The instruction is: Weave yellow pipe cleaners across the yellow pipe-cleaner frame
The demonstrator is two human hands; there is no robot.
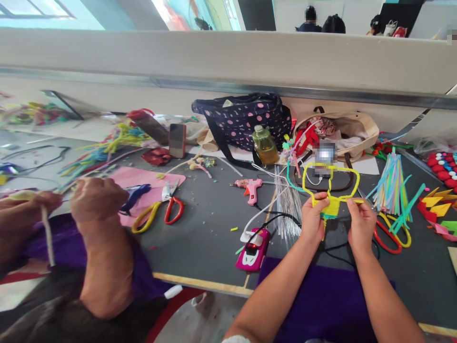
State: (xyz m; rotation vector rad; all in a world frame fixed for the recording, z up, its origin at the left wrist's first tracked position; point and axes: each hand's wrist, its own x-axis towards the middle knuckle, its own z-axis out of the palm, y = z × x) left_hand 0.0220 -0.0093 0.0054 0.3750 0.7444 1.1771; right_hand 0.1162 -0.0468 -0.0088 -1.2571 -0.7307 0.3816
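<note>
My left hand pinches the lower middle of a yellow pipe-cleaner shape, which has two wide loops at the top and a tightly wound block with a green band below. Beside it, my right hand pinches a yellow strand running out to the right of the wound block. Both hands are raised over the table's front part. Red-and-yellow scissors lie right of my right hand. Left of my left hand lie a bundle of thin metal wires and a pink glue gun.
A co-worker's hands work at the left. A magenta power strip sits near the front edge. Behind stand a dark patterned bag, a bottle and a beige bag. Pastel strips lie at right, more scissors at left.
</note>
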